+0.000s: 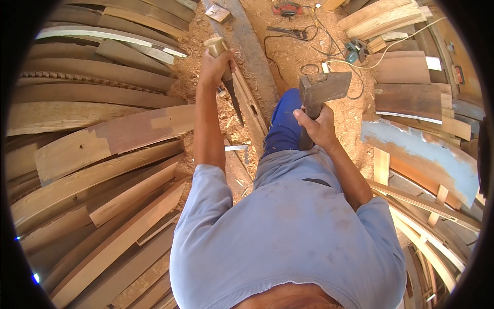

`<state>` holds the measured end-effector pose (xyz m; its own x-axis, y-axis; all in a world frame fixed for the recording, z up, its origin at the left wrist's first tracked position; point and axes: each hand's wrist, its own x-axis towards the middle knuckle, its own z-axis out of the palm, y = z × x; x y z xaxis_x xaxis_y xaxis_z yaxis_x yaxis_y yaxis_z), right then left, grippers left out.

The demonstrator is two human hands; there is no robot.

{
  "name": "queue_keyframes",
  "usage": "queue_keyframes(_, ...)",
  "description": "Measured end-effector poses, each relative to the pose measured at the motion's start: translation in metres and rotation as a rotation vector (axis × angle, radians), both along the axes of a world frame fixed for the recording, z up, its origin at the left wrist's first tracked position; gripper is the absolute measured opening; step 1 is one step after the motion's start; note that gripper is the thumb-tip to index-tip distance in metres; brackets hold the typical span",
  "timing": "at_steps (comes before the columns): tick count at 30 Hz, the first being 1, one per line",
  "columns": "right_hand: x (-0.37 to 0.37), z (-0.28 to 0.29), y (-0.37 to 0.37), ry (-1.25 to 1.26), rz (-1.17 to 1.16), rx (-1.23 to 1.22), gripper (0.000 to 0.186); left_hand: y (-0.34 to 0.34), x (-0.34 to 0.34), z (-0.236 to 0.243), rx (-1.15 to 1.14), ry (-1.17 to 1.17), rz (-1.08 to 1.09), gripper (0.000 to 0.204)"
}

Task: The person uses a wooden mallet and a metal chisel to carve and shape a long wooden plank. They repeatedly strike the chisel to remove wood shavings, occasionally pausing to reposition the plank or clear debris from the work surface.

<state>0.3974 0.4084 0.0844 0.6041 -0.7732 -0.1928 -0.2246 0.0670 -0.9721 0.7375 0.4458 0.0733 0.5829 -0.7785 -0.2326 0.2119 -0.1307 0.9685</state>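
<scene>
My left hand (212, 69) is closed around the wooden handle of a chisel (234, 100), its long dark blade slanting down. Below and beside the blade lies a narrow wooden piece (249, 105) with a dark slot cut in it; whether the tip touches the wood I cannot tell. A wooden mallet (329, 86) is gripped by its handle in my right hand (320, 127), the blocky head raised above my blue-clad leg. A metal square (236, 148) lies left of that leg.
A long worn plank (247, 46) runs ahead, bearing a small block (217, 13). Wood shavings cover the floor. A red power tool (287, 9), a greenish power tool (356, 50) and cords lie ahead right. Stacked boards (87, 98) line the left, more boards (409, 98) the right.
</scene>
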Motion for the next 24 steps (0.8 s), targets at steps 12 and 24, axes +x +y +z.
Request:
queue_keyframes(12,0.005,0.117,0.002,-0.285,-0.079,-0.311,0.023,0.023,-0.081,0.010,-0.182,-0.274,0.202,0.015)
queue_keyframes(24,0.013,0.156,0.004,-0.393,-0.119,-0.460,0.025,0.032,-0.095,-0.009,-0.242,-0.532,-0.022,0.012)
